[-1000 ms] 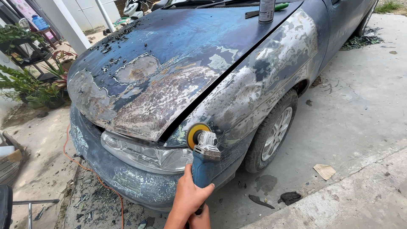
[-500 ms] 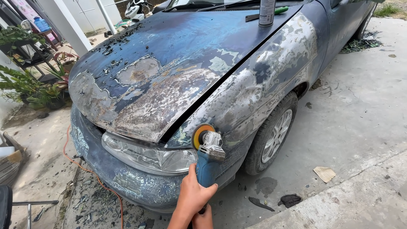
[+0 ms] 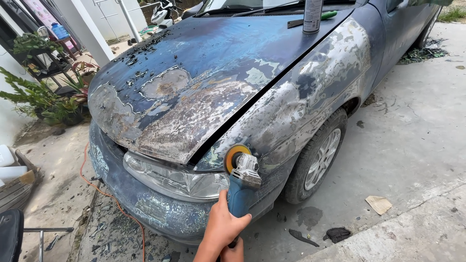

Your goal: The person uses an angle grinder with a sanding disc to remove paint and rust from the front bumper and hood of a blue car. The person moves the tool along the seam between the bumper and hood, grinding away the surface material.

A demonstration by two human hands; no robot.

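Fingers (image 3: 242, 224) of our right hand (image 3: 221, 230) were wrapped tight around the blue body of the grinder (image 3: 241, 187), thumb up along its left side. Our left hand (image 3: 234, 251) sat just below it at the bottom edge, only partly in view, so we could not tell how its fingers lay, though it seemed to touch the grinder's tail end.

We held the grinder pointing to 12 o'clock, its orange disc (image 3: 234, 156) against the front corner of the fender (image 3: 296, 106), just at 2 o'clock from the headlight (image 3: 174, 179). Bare, patchy metal showed across the fender and the front of the hood (image 3: 194, 87), with flaked blue paint around it. At 1 o'clock from the disc a spray can (image 3: 312, 15) stood upright on the hood by the windscreen. The front wheel (image 3: 318, 157) was at 3 o'clock from the grinder. An orange cord (image 3: 104, 194) ran over the concrete floor (image 3: 412, 145) at 9 o'clock, under the bumper (image 3: 145, 208). Potted plants (image 3: 43, 92) stood well apart at 10 o'clock.
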